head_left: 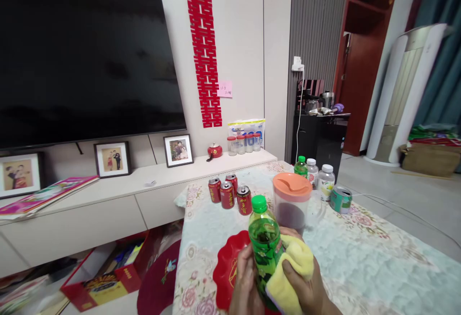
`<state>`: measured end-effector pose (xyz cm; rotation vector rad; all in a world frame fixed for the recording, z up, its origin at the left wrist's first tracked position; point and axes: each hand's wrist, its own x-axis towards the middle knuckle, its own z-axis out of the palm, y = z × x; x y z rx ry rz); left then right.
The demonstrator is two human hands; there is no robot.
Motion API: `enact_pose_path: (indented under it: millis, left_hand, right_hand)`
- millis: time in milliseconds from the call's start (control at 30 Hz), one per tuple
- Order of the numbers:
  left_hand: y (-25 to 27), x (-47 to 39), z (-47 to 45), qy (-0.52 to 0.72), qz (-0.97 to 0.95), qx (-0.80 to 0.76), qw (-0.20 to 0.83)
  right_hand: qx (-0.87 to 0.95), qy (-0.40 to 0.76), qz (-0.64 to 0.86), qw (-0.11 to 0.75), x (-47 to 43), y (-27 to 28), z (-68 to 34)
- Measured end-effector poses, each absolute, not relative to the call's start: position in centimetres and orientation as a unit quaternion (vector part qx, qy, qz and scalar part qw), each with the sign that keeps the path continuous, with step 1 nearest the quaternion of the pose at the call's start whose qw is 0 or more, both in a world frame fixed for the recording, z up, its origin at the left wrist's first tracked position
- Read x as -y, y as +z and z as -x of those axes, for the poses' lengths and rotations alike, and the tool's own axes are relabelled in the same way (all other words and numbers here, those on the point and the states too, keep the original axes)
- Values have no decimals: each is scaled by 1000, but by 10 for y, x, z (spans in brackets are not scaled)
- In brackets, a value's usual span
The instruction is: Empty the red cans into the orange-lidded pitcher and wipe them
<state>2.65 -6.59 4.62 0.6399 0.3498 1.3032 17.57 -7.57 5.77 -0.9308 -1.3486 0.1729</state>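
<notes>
A green plastic drink bottle [264, 233] with a green cap stands nearly upright between my hands, low in the view. My left hand [245, 276] is closed around its left side. Bunched in my right hand [306, 281] is a yellow cloth [293, 267], pressed against the bottle's right side. Behind and under the bottle lies a red scalloped tray [225, 262], partly hidden by my hands. Just beyond my right hand is a clear plastic pitcher [291, 209] with an orange lid, its lower part covered by the bottle and hand.
Several red cans [227, 196] stand left of the pitcher on the flowered tablecloth [363, 252]. At its right are another green-capped bottle [301, 167], two white-capped bottles [326, 183] and a green can [340, 199]. A low white cabinet [158, 209] runs along the wall.
</notes>
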Motion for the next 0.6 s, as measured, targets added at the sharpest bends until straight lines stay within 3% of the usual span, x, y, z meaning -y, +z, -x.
enact_pose_path:
  millis: [233,367,600]
  left_hand:
    - [35,67,-32,595,-317,-262,691]
    - [43,75,-33,557,-385,-243,694]
    - [60,98,-47,540,-344,-223,735]
  right_hand:
    - [576,155,426,680,82,72,-168]
    - [526,208,460,685,95,88,-165]
    - [447,171,497,724,122,116,-170]
